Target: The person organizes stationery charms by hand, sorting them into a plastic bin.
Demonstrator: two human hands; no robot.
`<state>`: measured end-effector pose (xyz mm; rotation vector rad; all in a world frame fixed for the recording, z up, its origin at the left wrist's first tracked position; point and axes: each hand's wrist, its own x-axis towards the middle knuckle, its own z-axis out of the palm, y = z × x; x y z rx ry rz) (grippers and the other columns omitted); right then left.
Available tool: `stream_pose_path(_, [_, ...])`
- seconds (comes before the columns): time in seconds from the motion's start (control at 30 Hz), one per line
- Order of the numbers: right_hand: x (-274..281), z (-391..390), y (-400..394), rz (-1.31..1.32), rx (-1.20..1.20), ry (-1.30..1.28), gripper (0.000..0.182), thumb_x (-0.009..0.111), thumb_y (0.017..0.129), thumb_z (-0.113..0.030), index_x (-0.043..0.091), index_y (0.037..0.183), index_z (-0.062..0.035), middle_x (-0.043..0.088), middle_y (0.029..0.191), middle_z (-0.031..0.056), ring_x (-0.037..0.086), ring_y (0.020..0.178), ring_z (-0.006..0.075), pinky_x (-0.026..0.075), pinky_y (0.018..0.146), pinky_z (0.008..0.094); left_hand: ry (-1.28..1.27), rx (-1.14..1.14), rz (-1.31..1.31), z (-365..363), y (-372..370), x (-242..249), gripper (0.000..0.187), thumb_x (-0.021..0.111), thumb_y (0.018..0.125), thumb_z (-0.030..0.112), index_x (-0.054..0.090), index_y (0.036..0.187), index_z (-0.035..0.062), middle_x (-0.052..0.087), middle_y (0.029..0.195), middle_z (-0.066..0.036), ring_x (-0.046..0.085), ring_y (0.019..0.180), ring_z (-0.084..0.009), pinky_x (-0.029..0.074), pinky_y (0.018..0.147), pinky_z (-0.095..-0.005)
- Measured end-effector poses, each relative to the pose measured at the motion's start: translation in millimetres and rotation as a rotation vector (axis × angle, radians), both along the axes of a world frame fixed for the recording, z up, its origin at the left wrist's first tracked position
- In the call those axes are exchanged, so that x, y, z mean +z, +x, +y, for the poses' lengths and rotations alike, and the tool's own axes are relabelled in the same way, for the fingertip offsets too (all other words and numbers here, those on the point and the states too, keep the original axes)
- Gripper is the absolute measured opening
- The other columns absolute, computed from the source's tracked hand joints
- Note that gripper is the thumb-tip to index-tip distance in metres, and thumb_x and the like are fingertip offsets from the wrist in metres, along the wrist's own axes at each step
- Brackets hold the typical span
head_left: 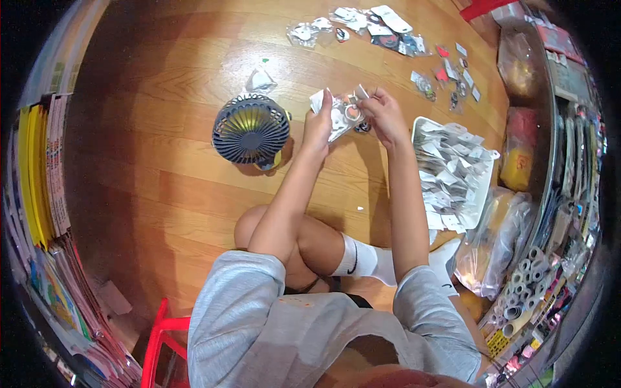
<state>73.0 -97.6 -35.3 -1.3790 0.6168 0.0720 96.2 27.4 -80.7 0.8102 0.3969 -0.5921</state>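
Both my hands are raised over the wooden floor, near the middle of the view. My left hand (318,126) is closed on a small clear packet (339,121) with white card and a ring-shaped item inside, the thumb lying along its left side. At the packet's upper right, the fingers of my right hand (385,116) pinch its edge by a white card piece. Just below the packet a small dark item (363,127) lies on the floor, partly covered. To the right of my right forearm stands a white tray (486,187) filled with many small tagged packets.
A dark round fan (251,132) stands left of my hands, with a small packet (261,80) behind it. More packets (381,29) lie at the back. Stocked shelves (569,161) line the right, books (39,174) the left. A red stool (158,333) is at lower left.
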Motion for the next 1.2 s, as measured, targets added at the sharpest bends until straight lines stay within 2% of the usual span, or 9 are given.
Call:
stream_pose_path(0.13, [13, 0, -21, -0.068, -0.009, 0.146, 0.026, 0.059, 0.067, 0.004, 0.048, 0.089, -0.0035, 0.055, 0.074, 0.0035, 0.053, 0.065, 0.0103, 0.042, 0.057, 0.0199, 0.058, -0.151, -0.156, 3, -2, 11, 0.038, 0.053, 0.081, 0.035, 0.055, 0.096, 0.0001, 0.058, 0.089, -0.007, 0.056, 0.076, -0.0124, 0.045, 0.063, -0.0236])
stream_pose_path(0.2, [15, 4, -25, -0.131, -0.083, -0.048, 0.036, 0.059, 0.068, 0.005, 0.047, 0.101, -0.0020, 0.055, 0.074, 0.0047, 0.053, 0.067, 0.0105, 0.042, 0.059, 0.0204, 0.014, -0.143, -0.177, 5, 0, 19, 0.039, 0.056, 0.079, 0.033, 0.054, 0.098, -0.0006, 0.058, 0.087, -0.006, 0.056, 0.075, -0.0113, 0.045, 0.063, -0.0234])
stream_pose_path(0.4, [30, 0, -39, -0.066, -0.033, -0.112, 0.055, 0.060, 0.067, 0.004, 0.038, 0.117, 0.0001, 0.058, 0.088, 0.0110, 0.056, 0.077, 0.0140, 0.044, 0.064, 0.0239, 0.037, -0.411, -0.317, 1, -8, 16, 0.036, 0.064, 0.072, 0.008, 0.051, 0.105, -0.0014, 0.058, 0.090, -0.006, 0.056, 0.078, -0.0112, 0.046, 0.066, -0.0239])
stream_pose_path(0.53, [34, -9, -48, -0.079, -0.181, 0.121, 0.053, 0.061, 0.068, 0.002, 0.039, 0.117, 0.0018, 0.058, 0.089, 0.0115, 0.056, 0.074, 0.0137, 0.044, 0.063, 0.0231, 0.084, -0.353, -0.325, 3, -6, 21, 0.033, 0.065, 0.071, 0.008, 0.053, 0.100, -0.0024, 0.059, 0.082, -0.006, 0.057, 0.068, -0.0117, 0.047, 0.061, -0.0240])
stream_pose_path(0.73, [41, -16, -58, -0.066, -0.139, -0.160, 0.021, 0.060, 0.070, -0.002, 0.058, 0.091, 0.0032, 0.060, 0.079, 0.0071, 0.055, 0.070, 0.0102, 0.042, 0.060, 0.0213, 0.159, -0.414, -0.317, 7, -1, 19, 0.032, 0.056, 0.078, 0.017, 0.051, 0.105, -0.0005, 0.059, 0.086, -0.006, 0.056, 0.075, -0.0120, 0.046, 0.066, -0.0237])
stream_pose_path(0.87, [77, -13, -71, -0.043, 0.237, -0.298, 0.012, 0.058, 0.072, -0.004, 0.061, 0.084, -0.0008, 0.060, 0.074, 0.0033, 0.053, 0.067, 0.0088, 0.042, 0.059, 0.0222, 0.068, -0.394, -0.318, 12, 5, 18, 0.033, 0.043, 0.087, 0.026, 0.051, 0.105, 0.0002, 0.059, 0.085, -0.007, 0.056, 0.073, -0.0120, 0.046, 0.066, -0.0235])
stream_pose_path(0.97, [86, -5, -74, -0.026, 0.760, -0.466, 0.012, 0.058, 0.076, -0.005, 0.059, 0.085, 0.0016, 0.058, 0.073, 0.0010, 0.050, 0.066, 0.0057, 0.041, 0.059, 0.0195, -0.015, -0.518, -0.414, 5, -4, 22, 0.034, 0.039, 0.089, 0.027, 0.050, 0.107, 0.0003, 0.059, 0.085, -0.007, 0.056, 0.075, -0.0116, 0.046, 0.066, -0.0242])
stream_pose_path(1.13, [68, -3, -64, -0.086, 0.603, -0.466, 0.012, 0.058, 0.075, -0.006, 0.058, 0.084, 0.0021, 0.058, 0.069, 0.0018, 0.051, 0.064, 0.0058, 0.041, 0.056, 0.0198, 0.091, -0.804, -0.334, 9, -13, 36, 0.038, 0.043, 0.086, 0.034, 0.050, 0.106, 0.0020, 0.059, 0.087, -0.005, 0.056, 0.078, -0.0109, 0.045, 0.069, -0.0227])
stream_pose_path(1.2, [71, 3, -59, -0.089, 0.402, -0.521, 0.012, 0.058, 0.075, -0.006, 0.058, 0.083, 0.0026, 0.057, 0.065, 0.0025, 0.052, 0.058, 0.0069, 0.041, 0.053, 0.0206, 0.047, -0.791, -0.347, 9, -13, 33, 0.050, 0.037, 0.084, 0.048, 0.049, 0.103, 0.0031, 0.059, 0.084, -0.006, 0.057, 0.077, -0.0125, 0.046, 0.068, -0.0241])
